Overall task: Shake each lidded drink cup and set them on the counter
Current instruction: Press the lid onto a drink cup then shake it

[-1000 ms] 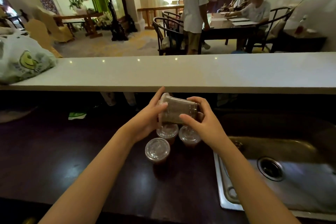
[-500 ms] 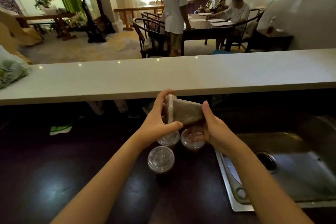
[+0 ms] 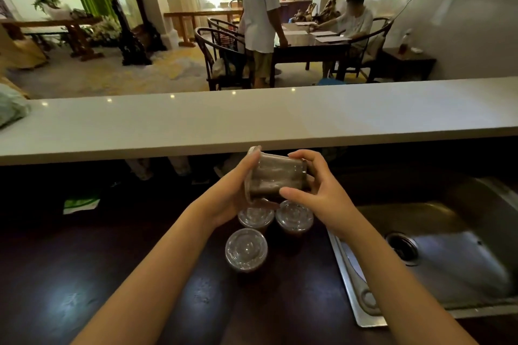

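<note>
A clear lidded drink cup [image 3: 276, 176] with brown drink lies on its side in the air, lid to the left. My left hand [image 3: 232, 190] grips its lid end and my right hand [image 3: 316, 190] grips its base end. Below them three more lidded cups stand upright on the dark worktop [image 3: 84, 274]: one nearest me [image 3: 246, 249], one behind it [image 3: 255, 216] partly under my left hand, one to the right [image 3: 294, 217]. The white counter [image 3: 280, 117] runs across just beyond my hands.
A steel sink [image 3: 448, 255] lies to the right of the cups. A plastic bag [image 3: 11, 109] rests on the counter's far left. A green and white packet [image 3: 80, 203] lies under the counter ledge. Beyond, two people are at a dark table with chairs.
The held cup has tipped and shifted slightly between my hands while staying on its side. The view has swung a little to the right.
</note>
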`<state>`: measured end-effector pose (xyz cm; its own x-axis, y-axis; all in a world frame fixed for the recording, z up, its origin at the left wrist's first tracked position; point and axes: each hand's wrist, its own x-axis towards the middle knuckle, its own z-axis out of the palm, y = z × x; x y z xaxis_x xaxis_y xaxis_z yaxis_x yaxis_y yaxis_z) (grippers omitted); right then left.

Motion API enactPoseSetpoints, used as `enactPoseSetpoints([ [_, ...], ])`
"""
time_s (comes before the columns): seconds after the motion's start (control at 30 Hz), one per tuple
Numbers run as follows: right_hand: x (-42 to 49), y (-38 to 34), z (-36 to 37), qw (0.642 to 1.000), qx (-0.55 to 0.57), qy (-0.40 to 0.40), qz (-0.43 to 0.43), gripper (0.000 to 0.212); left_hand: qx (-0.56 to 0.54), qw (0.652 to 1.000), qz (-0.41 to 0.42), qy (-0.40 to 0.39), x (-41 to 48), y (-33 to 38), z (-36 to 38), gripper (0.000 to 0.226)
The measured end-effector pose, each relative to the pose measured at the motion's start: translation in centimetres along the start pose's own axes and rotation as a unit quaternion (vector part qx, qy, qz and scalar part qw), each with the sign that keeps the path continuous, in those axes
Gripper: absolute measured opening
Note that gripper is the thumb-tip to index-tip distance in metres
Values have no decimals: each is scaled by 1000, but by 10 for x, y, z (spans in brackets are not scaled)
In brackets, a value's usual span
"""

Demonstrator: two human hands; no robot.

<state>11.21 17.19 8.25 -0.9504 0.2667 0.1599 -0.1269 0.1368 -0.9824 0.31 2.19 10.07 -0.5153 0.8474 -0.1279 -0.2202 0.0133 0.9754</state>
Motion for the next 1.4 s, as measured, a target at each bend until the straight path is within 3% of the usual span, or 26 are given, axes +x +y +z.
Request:
enactPoseSetpoints([
  [0.1, 3, -5, -8, 999, -20, -32, -19, 60, -26, 1000, -4, 6, 4, 3, 4, 17],
  [0.2, 6, -5, -18, 998, 9, -56, -11, 62, -13, 999, 33, 40, 13, 2, 6, 71],
  [0.27, 9, -4, -22, 997, 58, -47, 25, 55, 27, 994, 80, 70, 14, 0, 12, 81],
  [0.33, 11, -3, -25, 991, 106, -34, 75, 49, 90, 984, 125, 90, 11, 2, 18, 82],
  [0.47, 13, -5, -27, 987, 92, -48, 121, 59, 282, 932, 204, 101, 5, 5, 28, 79],
  [0.57, 13, -11, -28, 987, 120, -34, 104, 52, 293, 926, 225, 79, 6, 5, 30, 83],
  [0.7, 11, -7, -30, 995, 72, -21, 59, 45, 255, 950, 162, 79, 9, 7, 29, 86],
  [0.87, 11, -5, -34, 999, 9, -44, 1, 47, 71, 993, 8, 99, 13, 13, 30, 71],
  [0.97, 12, -5, -36, 998, 23, -55, -14, 55, 43, 995, 11, 92, 16, 11, 29, 72],
  [1.07, 16, 2, -36, 993, 100, -57, 18, 67, 83, 986, 57, 133, 20, 8, 31, 69],
  [1.13, 18, 8, -36, 968, 237, -63, 55, 73, 126, 977, 82, 150, 23, 6, 33, 72],
  [1.23, 17, 14, -31, 930, 357, -52, 72, 57, 169, 966, 113, 160, 25, 5, 38, 68],
  [1.4, 15, 13, -24, 909, 409, -43, 61, 45, 204, 953, 148, 165, 27, 5, 38, 64],
])
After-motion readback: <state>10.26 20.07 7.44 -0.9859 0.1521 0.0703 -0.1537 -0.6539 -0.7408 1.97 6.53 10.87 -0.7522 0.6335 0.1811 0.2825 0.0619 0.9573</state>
